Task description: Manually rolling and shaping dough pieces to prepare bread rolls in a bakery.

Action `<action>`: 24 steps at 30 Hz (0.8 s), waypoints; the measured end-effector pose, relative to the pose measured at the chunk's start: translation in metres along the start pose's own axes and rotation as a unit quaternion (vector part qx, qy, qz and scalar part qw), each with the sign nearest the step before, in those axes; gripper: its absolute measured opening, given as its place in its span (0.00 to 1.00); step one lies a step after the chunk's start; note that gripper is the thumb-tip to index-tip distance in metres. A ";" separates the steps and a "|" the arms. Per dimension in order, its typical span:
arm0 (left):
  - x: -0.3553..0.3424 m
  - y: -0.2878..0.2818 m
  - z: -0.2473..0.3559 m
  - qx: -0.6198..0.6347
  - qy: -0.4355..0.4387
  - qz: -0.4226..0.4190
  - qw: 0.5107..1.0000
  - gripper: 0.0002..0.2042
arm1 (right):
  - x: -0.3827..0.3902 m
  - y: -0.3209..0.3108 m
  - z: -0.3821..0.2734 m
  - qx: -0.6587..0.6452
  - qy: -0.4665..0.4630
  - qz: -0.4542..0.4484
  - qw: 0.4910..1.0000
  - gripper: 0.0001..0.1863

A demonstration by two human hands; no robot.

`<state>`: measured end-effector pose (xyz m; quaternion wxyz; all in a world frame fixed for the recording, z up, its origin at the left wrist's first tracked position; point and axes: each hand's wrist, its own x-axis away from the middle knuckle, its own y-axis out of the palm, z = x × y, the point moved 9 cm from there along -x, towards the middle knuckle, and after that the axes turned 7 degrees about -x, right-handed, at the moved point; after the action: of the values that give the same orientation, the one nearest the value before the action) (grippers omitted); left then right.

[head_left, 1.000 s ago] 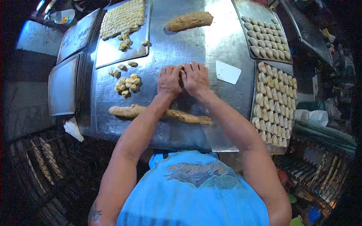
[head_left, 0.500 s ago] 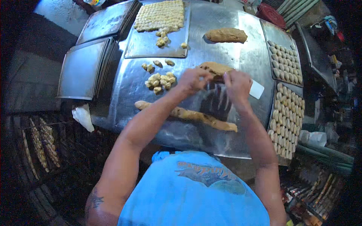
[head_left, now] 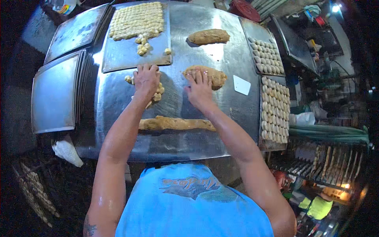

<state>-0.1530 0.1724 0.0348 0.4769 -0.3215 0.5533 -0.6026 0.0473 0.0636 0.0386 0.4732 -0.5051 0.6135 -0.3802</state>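
Observation:
My left hand (head_left: pixel 146 81) is over the cluster of small pale dough pieces (head_left: pixel 158 91), fingers curved and a little apart; its palm hides part of the cluster. My right hand (head_left: pixel 201 89) lies with spread fingers on a brownish dough log (head_left: pixel 218 78) in the middle of the metal table (head_left: pixel 177 146). Nearer to me, a long rope of dough (head_left: pixel 173 123) stretches crosswise between my forearms. A second brown dough log (head_left: pixel 209 36) rests farther back. To the right of my right hand lies a flat white dough scraper (head_left: pixel 241 85).
At the far left stands a tray (head_left: pixel 130 65) of small dough balls in rows. Stacked metal trays (head_left: pixel 55 94) flank the table's left side. Along its right edge are two trays of shaped dough pieces (head_left: pixel 275 108). A person in a yellow shirt (head_left: pixel 319 208) shows at lower right.
Both hands were together at the middle dough log. My left hand has moved left onto the small pieces, while my right hand has flattened out on the log. The view has shifted right.

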 end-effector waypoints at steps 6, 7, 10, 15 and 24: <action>0.016 -0.025 0.012 0.106 0.027 0.089 0.990 0.11 | -0.023 -0.012 0.091 -0.529 0.328 -0.131 0.772 0.27; 0.019 -0.031 0.021 0.182 0.049 0.135 0.973 0.09 | -0.003 0.007 0.117 -0.702 0.433 -0.048 0.563 0.29; 0.038 -0.017 0.060 0.362 0.037 0.113 0.925 0.10 | -0.017 -0.012 0.121 -0.656 0.431 -0.100 0.612 0.33; 0.078 -0.001 0.143 0.482 -0.065 -0.036 0.873 0.11 | 0.038 -0.098 0.117 -0.248 0.162 -0.093 0.951 0.20; 0.131 0.014 0.357 0.589 0.032 -0.212 0.779 0.13 | 0.209 -0.092 0.221 -0.637 0.200 -0.040 0.744 0.18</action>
<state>0.1326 -0.0776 0.0678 0.4153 -0.0678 0.0238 -0.9068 0.2754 -0.1570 0.0259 -0.1072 -0.6253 0.7729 -0.0119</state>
